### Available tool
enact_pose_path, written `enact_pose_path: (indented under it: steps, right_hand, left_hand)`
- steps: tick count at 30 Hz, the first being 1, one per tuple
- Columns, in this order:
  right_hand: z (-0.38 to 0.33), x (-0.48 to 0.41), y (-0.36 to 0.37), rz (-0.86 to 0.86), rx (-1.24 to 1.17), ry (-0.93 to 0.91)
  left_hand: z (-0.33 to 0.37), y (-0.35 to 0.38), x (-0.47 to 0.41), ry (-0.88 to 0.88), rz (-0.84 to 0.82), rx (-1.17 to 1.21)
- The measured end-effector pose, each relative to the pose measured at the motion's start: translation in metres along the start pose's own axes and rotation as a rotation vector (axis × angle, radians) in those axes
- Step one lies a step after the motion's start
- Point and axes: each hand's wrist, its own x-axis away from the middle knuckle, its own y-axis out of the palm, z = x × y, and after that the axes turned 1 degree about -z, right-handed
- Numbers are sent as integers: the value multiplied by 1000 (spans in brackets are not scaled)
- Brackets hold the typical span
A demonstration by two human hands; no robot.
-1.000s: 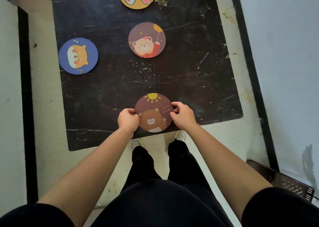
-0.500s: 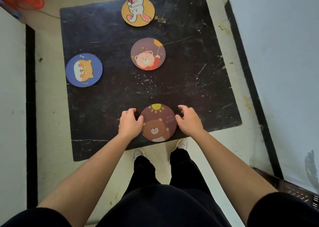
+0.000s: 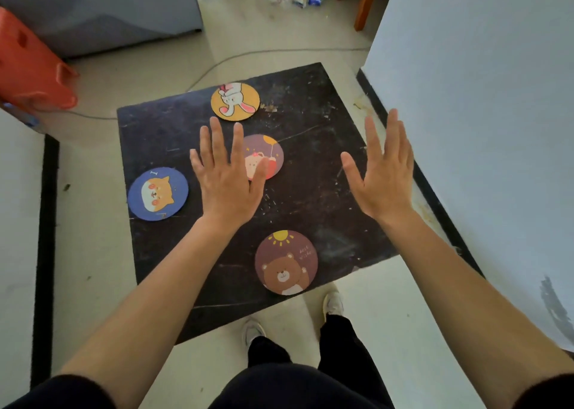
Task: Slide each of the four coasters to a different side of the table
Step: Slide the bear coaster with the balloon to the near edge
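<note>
On the black square table (image 3: 326,191) lie several round coasters. The brown bear coaster (image 3: 286,262) rests at the near edge. The blue dog coaster (image 3: 157,193) overhangs the left edge. The yellow rabbit coaster (image 3: 235,101) lies at the far edge. The purple bear-with-balloon coaster (image 3: 269,155) sits near the middle, partly hidden by my left hand (image 3: 228,178), which hovers above it with fingers spread. My right hand (image 3: 383,175) is raised over the table's right side, also spread and holding nothing.
A white wall (image 3: 481,129) stands close on the right, with black floor trim. An orange plastic stool (image 3: 28,67) and a grey sofa (image 3: 102,8) are at the far left. A cable runs across the floor behind the table. My shoes (image 3: 333,303) are at the near edge.
Both hands let go of the brown bear coaster at the near edge and rose forward over the table with fingers spread. The camera tilted up.
</note>
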Motion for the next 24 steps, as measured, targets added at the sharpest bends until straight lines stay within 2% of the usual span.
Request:
enact_pose_path:
  steps: [5, 11, 14, 19, 24]
  right_hand:
    - [27, 5, -11, -48, 12, 7]
    - [112, -14, -3, -90, -15, -45]
    - [170, -37, 4, -96, -35, -86]
    - [266, -75, 3, -204, -85, -161]
    - [321, -125, -2, -288, -112, -234]
  left_hand:
    - [41, 4, 2, 45, -66, 29]
    - [114, 37, -2, 27, -105, -58]
    - [168, 60, -10, -18, -117, -95]
    - [272, 94, -19, -153, -152, -75]
    - [334, 105, -38, -232, -144, -79]
